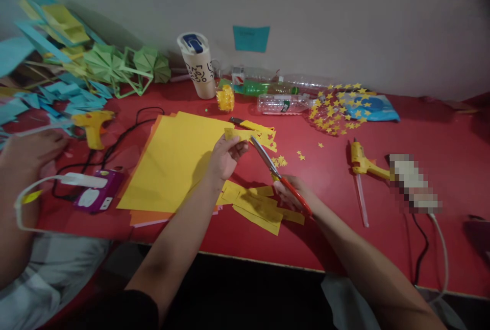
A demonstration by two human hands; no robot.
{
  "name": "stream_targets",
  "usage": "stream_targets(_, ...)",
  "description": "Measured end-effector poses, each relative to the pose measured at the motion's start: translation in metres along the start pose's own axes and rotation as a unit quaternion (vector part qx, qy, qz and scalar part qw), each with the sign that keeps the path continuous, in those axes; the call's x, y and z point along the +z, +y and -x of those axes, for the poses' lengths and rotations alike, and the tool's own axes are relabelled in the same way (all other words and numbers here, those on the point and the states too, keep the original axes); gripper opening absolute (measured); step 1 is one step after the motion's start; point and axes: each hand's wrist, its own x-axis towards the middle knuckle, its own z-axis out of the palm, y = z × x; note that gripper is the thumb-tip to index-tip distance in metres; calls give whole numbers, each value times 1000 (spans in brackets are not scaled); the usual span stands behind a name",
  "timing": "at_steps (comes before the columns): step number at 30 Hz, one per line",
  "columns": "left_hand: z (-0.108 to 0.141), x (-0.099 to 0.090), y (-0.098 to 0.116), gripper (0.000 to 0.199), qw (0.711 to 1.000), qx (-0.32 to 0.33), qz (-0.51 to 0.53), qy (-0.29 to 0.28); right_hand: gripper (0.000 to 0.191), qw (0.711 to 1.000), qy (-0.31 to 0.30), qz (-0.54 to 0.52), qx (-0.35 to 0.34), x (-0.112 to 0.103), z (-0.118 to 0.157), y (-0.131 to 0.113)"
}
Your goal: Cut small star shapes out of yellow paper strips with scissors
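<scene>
My left hand [226, 157] pinches a small strip of yellow paper [234, 135]. In my right hand [291, 193] are red-handled scissors [265, 155], their blade tips touching the strip's right end. Beyond the scissors lie a punched yellow scrap [268, 138] and a box cutter [245, 123]. Several small yellow stars [280, 161] rest just right of the blades. Cut yellow strips [260, 207] are spread below my hands. Large yellow sheets [172, 161] are stacked at the left over orange and pink paper.
Glue guns [92, 128] [360, 159], a purple power block [97, 192] and cables lie to both sides. A tumbler [199, 67], plastic bottles [283, 104] and star decorations [337, 110] line the wall. Another person's hand [34, 148] is at far left.
</scene>
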Motion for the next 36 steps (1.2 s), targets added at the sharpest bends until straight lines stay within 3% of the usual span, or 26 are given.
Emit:
stream_targets(10, 3, 3, 3, 28, 998, 55, -11, 20, 58, 1000, 2, -15, 11, 4, -3, 5)
stream_targets(19, 4, 6, 3, 15, 996, 41, -74, 5, 57, 1000, 5, -6, 13, 4, -5, 8)
stream_targets(28, 6, 2, -2, 17, 983, 82, -167, 10, 56, 1000, 2, 18, 16, 1, -8, 11)
stream_targets(36, 5, -1, -1, 18, 977, 77, -198, 5, 58, 998, -23, 48, -19, -4, -1, -1)
